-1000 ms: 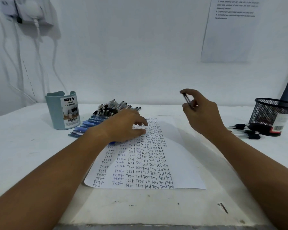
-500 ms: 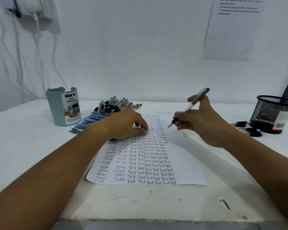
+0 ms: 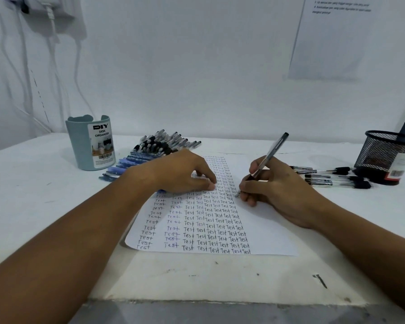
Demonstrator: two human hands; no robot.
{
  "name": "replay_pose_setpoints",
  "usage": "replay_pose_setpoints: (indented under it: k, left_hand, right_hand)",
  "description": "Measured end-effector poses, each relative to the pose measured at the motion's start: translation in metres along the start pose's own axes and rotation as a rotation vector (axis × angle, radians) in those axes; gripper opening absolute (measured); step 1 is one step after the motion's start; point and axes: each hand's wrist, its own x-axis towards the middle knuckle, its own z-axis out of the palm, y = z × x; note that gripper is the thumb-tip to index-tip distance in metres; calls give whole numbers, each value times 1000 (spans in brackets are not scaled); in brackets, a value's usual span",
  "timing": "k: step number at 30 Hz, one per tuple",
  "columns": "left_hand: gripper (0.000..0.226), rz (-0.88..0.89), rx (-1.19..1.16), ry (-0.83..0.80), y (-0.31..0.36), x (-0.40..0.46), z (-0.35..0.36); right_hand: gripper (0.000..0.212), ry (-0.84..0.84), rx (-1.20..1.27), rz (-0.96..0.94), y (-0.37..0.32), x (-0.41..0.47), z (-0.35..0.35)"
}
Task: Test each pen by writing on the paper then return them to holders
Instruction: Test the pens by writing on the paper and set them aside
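The paper [image 3: 262,230] lies on the table [image 3: 33,195]; left of the paper stands the desk organizer [image 3: 90,146], right of it the mesh holder [image 3: 388,153], with pens [image 3: 164,143] behind its left corner.

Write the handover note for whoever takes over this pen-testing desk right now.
Right hand grips a clear-barrelled black pen, tip on the white paper sheet beside the last "Test" column.
Left hand presses fingertips on the sheet, holding it flat.
Done: several columns of "Test" written.
Pens: a pile of black and blue pens lies by the blue-grey desk organizer cup; a few black pens lie by the black mesh holder.
Left: finish this word, test any untested pens, return all pens to the holders.
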Motion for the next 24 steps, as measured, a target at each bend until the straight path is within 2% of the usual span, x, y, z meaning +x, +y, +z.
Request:
replay_pose_setpoints:
  k: [16, 24]
  left_hand:
    - [27, -9, -4, -5, 3, -1, -1]
    - [27, -10, -9, -1, 3, -1, -1]
  right_hand:
    - [28, 17, -177, -24, 2, -2, 3]
    - [29, 13, -98, 1, 1, -2, 2]
